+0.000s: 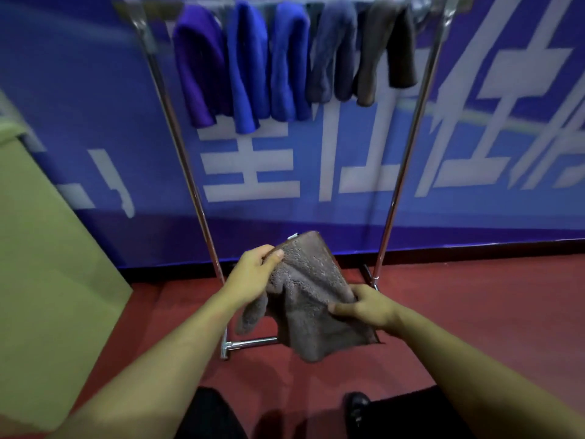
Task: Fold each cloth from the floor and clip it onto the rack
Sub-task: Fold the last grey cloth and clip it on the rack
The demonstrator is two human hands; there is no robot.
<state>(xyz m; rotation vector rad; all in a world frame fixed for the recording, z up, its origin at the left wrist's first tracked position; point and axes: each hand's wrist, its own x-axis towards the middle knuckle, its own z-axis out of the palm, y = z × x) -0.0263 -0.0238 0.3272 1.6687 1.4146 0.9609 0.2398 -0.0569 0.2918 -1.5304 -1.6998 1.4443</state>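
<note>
A grey-brown fluffy cloth (308, 299) hangs in the air between my hands, low in front of the metal rack (186, 172). My left hand (253, 274) pinches its upper left edge, thumb on top. My right hand (364, 307) grips its right side, fingers curled into the fabric. The cloth's lower part droops loosely. Up on the rack's top rail hang several folded cloths: a purple one (198, 71), two blue ones (248, 68), a grey-blue one (332, 52) and a brown one (387, 49).
A blue banner (316, 160) with white characters covers the wall behind the rack. A green panel (41, 248) leans at the left. The floor (459, 312) is red. My dark shoe (357, 410) shows at the bottom.
</note>
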